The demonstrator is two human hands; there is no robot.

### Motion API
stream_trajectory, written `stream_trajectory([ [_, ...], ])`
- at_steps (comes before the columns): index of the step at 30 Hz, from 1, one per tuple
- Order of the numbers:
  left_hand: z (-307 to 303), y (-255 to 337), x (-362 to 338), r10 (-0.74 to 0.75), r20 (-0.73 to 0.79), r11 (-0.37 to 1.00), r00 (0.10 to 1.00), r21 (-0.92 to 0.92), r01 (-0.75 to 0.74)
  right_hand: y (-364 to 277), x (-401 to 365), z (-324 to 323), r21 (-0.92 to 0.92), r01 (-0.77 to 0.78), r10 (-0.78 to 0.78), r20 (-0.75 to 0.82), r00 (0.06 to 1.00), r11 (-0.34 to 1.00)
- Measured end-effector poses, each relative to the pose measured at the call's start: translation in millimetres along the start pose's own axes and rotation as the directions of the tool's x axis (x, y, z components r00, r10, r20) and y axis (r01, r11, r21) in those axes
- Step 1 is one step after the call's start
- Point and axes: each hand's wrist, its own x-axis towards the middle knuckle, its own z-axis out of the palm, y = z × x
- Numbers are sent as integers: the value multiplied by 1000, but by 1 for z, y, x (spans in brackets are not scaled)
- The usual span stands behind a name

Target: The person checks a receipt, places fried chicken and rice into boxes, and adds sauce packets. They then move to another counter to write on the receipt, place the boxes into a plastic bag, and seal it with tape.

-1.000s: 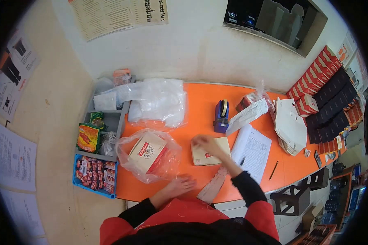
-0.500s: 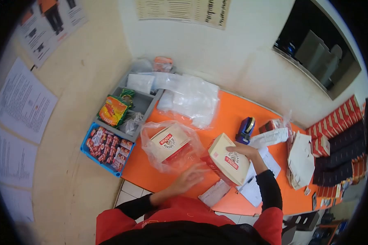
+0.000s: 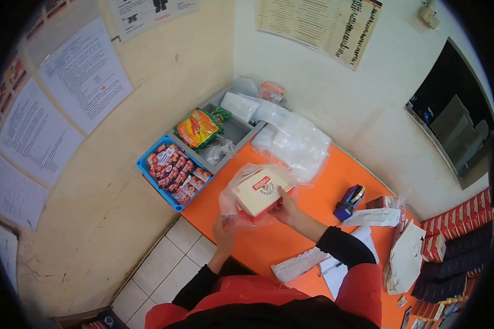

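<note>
A cream-and-red printed food box (image 3: 263, 189) sits tilted at the mouth of a clear plastic bag (image 3: 232, 193) on the orange table. My right hand (image 3: 286, 208) grips the box's near right side, thumb on the lid edge. At the bag's near left edge, my left hand (image 3: 224, 233) has its fingers closed on the thin plastic. Red shows under the upper box; whatever else is inside the bag is mostly covered.
A blue basket (image 3: 183, 207) of sachets adjoins a grey organizer (image 3: 237, 131) along the left wall. Clear bags (image 3: 299, 145) lie behind the food box. A tape dispenser (image 3: 348, 203), papers (image 3: 299, 265) and stacked cartons (image 3: 460, 216) are to the right.
My right hand has carried the food box left onto the bag, covering the box seen there before. The left hand has closed on the bag's edge. The view has turned left.
</note>
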Motion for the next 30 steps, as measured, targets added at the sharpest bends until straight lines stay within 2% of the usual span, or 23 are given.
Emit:
stream_trajectory([
  [1,1,4,-6,36,28,999,999,-40,-35,3,1,8,120,27,-25,-17,1000,992],
  [4,0,28,-7,86,22,996,996,-40,-85,16,7,13,182,149,-152,1,988,972],
  [7,-13,62,16,315,-63,948,947,70,-310,15,-35,33,-57,77,-81,-68,994,995],
  [8,-17,72,24,310,-1,951,951,-4,-310,7,-43,40,-323,204,-202,40,979,924],
  [9,-21,82,31,309,64,949,949,-77,-304,-8,-49,46,-546,332,-284,174,943,769],
  [10,-25,92,38,312,132,945,941,-148,-293,-24,-50,49,-705,451,-322,320,891,547],
  [11,-28,102,45,235,204,942,950,-289,-171,-45,-36,43,-883,451,-323,392,861,131],
  [12,-29,111,52,167,283,908,944,-417,-36,-71,-21,29,-873,369,-287,459,841,-318],
  [13,-30,120,60,114,364,844,924,-526,103,-100,-20,10,-593,366,-262,716,647,-717],
  [14,-31,127,72,136,372,826,918,-554,102,-126,-21,-3,-198,206,-91,895,437,-958],
  [16,-35,139,96,180,379,787,908,-609,99,-166,-70,25,-136,56,-63,736,674,-989],
  [18,-35,162,106,207,443,762,872,-632,140,-189,-122,59,-340,128,-138,657,742,-932],
  [19,-32,169,112,220,474,750,853,-642,163,-189,-150,80,-407,67,-179,536,825,-911],
  [20,-24,168,119,287,505,779,814,-617,108,-184,-172,96,-462,-3,-213,402,891,-887],
  [22,-9,162,132,400,570,823,718,-567,-8,-170,-200,114,-618,21,-261,362,895,-786],
  [23,-9,161,136,476,585,846,656,-509,-160,-166,-201,122,-689,32,-283,340,897,-724],
  [25,-11,161,143,589,637,802,498,-379,-462,-156,-171,153,-585,114,-366,635,681,-803],
  [26,-15,161,145,617,604,777,505,-369,-509,-151,-150,171,-524,136,-384,754,533,-841],
  [28,-26,155,143,672,542,725,505,-343,-597,-136,-84,205,-522,445,-291,822,489,-727],
  [29,-31,143,143,662,507,739,552,-320,-593,-120,-40,217,-469,571,-231,868,440,-674],
  [30,-36,122,145,652,469,752,596,-298,-588,-104,1,231,-432,638,-146,881,451,-637],
])
